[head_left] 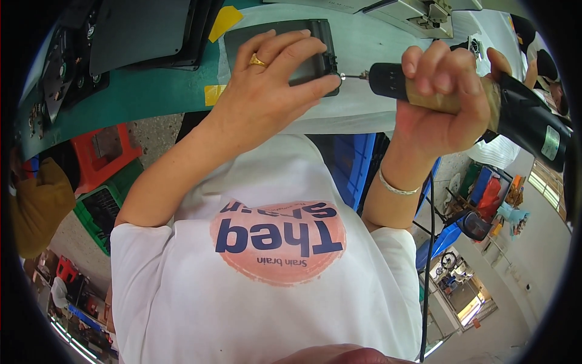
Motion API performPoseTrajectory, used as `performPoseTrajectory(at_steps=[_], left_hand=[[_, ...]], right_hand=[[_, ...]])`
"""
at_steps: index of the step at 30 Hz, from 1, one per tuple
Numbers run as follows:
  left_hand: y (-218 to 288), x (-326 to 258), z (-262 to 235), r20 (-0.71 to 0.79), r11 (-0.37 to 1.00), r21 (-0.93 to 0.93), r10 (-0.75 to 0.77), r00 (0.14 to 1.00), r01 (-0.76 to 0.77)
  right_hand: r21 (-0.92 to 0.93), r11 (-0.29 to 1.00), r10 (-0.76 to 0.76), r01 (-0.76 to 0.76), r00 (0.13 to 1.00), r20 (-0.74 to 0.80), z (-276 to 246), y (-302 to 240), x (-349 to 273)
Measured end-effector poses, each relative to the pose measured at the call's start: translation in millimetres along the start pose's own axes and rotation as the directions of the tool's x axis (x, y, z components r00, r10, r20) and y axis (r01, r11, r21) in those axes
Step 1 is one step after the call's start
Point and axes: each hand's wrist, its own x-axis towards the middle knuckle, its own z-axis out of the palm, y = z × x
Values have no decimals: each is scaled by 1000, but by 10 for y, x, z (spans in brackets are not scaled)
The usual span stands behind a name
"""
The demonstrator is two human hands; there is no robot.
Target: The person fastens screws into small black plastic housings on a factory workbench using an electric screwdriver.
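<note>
left hand (267, 82): spread open over black rectangular panel (310, 68) | black-and-tan cylindrical screwdriver (388, 81): gripped in right hand (448, 100), tip pointed beside left thumb | panel: partly covered by left hand

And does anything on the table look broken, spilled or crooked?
I can't see anything broken or spilled. Only the dark panels stacked at the left look a bit crooked: their edges don't line up.
</note>
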Motion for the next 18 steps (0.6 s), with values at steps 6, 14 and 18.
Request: performPoseTrajectory(at_steps=[6, 14, 18], left_hand=[[-18, -44, 92, -22, 999, 43, 28, 999, -27], [-36, -59, 134, -50, 1000, -20, 18, 999, -19], [-42, -65, 137, -48, 999, -29, 19, 999, -20]], right_hand=[[-121, 992, 47, -30, 988, 144, -73, 116, 34], [-220, 973, 98, -64, 984, 147, -1, 101, 26], [-47, 998, 46, -47, 999, -20, -7, 192, 21]])
